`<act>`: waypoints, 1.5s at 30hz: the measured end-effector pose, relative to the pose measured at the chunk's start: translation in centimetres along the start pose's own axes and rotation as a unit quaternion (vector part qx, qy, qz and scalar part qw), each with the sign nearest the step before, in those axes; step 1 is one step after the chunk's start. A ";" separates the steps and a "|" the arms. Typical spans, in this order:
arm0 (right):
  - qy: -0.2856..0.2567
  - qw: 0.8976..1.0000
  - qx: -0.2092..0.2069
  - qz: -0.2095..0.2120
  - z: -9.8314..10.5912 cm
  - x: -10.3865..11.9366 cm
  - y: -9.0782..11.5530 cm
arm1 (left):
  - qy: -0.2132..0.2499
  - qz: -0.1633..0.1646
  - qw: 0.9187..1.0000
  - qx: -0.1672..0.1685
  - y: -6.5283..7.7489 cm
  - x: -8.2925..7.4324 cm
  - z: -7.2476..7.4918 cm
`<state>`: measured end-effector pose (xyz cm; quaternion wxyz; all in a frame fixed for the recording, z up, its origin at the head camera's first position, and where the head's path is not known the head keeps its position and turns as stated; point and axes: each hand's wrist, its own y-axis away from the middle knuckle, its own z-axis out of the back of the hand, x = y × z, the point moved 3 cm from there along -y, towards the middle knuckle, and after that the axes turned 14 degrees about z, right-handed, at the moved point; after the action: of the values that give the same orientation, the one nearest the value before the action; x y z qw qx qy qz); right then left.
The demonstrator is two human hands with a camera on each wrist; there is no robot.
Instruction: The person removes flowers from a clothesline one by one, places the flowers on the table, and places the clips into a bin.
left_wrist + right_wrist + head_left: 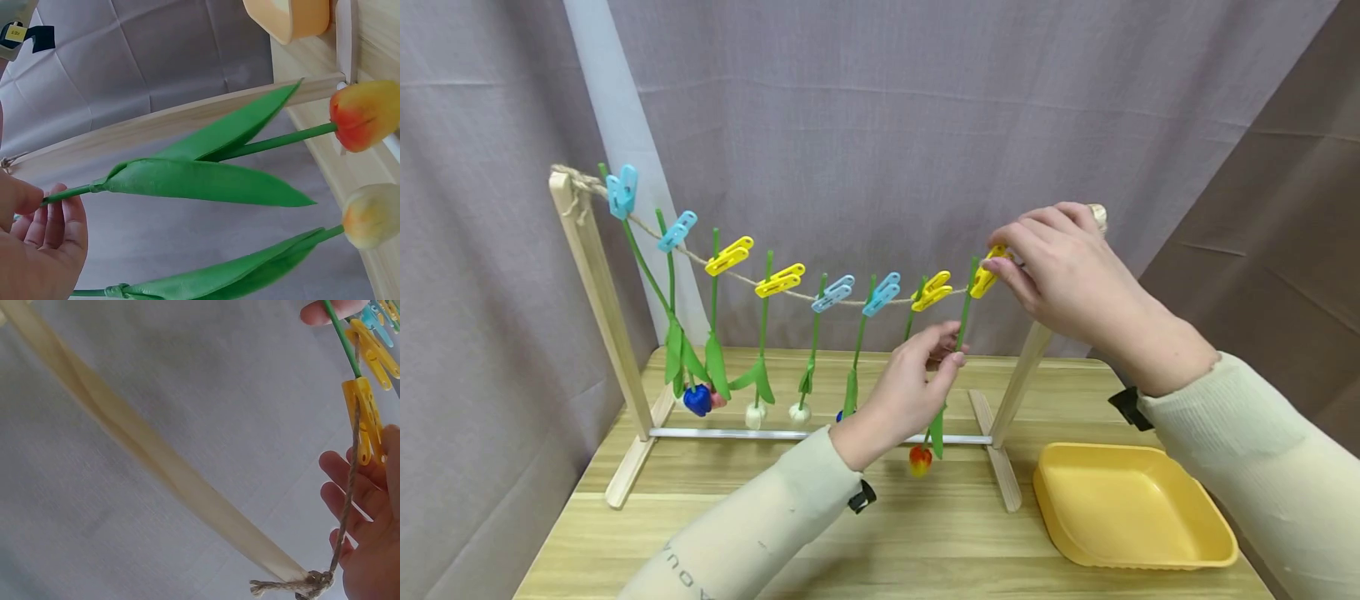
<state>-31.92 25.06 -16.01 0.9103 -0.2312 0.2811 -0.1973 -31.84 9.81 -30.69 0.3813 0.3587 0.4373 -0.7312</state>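
My left hand (917, 371) pinches the green stem of an artificial tulip (369, 115) with a red-and-yellow head, which hangs downward. In the left wrist view the thumb and fingers meet around the stem, above its leaves. My right hand (1060, 267) holds a yellow clothespin (362, 419) by its handle end, between thumb and fingers. That clothespin sits on the twine (350, 487), its nose at the upper end of the same stem. Close by on the left, another yellow clothespin (932, 292) holds a further stem, whose pale tulip head (372, 215) shows in the left wrist view.
A wooden rack (602, 308) carries the sagging twine. Several upside-down tulips hang from blue clothespins (677, 231) and yellow ones to the left. A yellow plastic basin (1052, 517) stands on the wood-grain table (940, 542) at right. Grey curtain (880, 125) hangs behind.
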 end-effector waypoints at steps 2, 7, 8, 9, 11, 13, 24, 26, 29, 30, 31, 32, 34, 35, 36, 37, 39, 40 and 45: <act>0.002 1.000 -0.007 -0.002 0.0 0.2 0.0 | -0.004 -0.001 1.000 -0.001 0.0 0.1 0.1; 0.002 0.999 -0.033 0.000 0.2 0.8 0.1 | -0.006 -0.003 1.000 0.004 0.2 0.3 0.3; 0.001 0.999 -0.039 0.002 0.2 0.9 0.1 | -0.004 -0.004 1.000 0.007 0.2 0.3 0.3; 0.001 0.999 -0.045 0.005 0.3 1.0 0.1 | -0.003 -0.006 1.000 0.008 0.3 0.4 0.3; 0.001 0.998 -0.056 0.010 0.4 1.3 0.1 | -0.001 -0.008 1.000 0.012 0.3 0.5 0.4; 0.004 0.998 -0.063 0.016 0.6 1.6 0.1 | -0.001 -0.013 1.000 0.014 0.4 0.6 0.4; 0.024 0.996 -0.082 0.031 1.8 2.5 -0.1 | -0.008 -0.043 0.999 0.008 1.2 1.1 0.8; 0.026 0.996 -0.084 0.026 2.1 2.5 -0.1 | -0.009 -0.044 0.999 0.012 1.4 1.1 0.9; 0.033 0.995 -0.095 0.023 2.6 2.6 0.0 | -0.013 -0.038 0.999 0.023 1.9 1.0 1.2; 0.038 0.994 -0.100 0.024 2.8 2.7 0.0 | -0.018 -0.035 0.999 0.026 2.2 1.0 1.3; 0.037 0.993 -0.110 0.022 2.9 2.7 0.1 | -0.023 -0.032 0.999 0.029 2.4 1.1 1.4; 0.040 0.992 -0.116 0.023 2.9 2.7 0.1 | -0.028 -0.029 0.999 0.033 2.6 1.1 1.5; 0.046 0.991 -0.126 0.025 3.0 2.9 0.3 | -0.035 -0.031 0.998 0.040 3.1 1.2 1.8; 0.046 0.990 -0.131 0.025 3.1 3.0 0.5 | -0.039 -0.033 0.998 0.042 3.3 1.3 1.9; 0.043 0.989 -0.137 0.025 3.1 3.0 0.6 | -0.045 -0.036 0.997 0.043 3.6 1.3 2.1; 0.040 0.989 -0.142 0.026 3.0 3.1 0.7 | -0.049 -0.038 0.997 0.045 3.8 1.3 2.3; 0.033 0.988 -0.146 0.027 2.9 3.4 1.0 | -0.064 -0.037 0.996 0.049 4.2 1.5 2.6; 0.027 0.988 -0.148 0.027 2.8 3.5 1.1 | -0.073 -0.034 0.995 0.051 4.4 1.6 2.8; 0.000 0.989 -0.146 0.034 2.6 4.9 1.7 | -0.112 -0.007 0.991 0.072 5.9 1.9 3.5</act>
<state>-26.20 24.86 -17.03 0.8730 -0.3520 0.3144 -0.1232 -28.22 4.21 -33.16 0.3962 0.2979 0.3409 -0.7988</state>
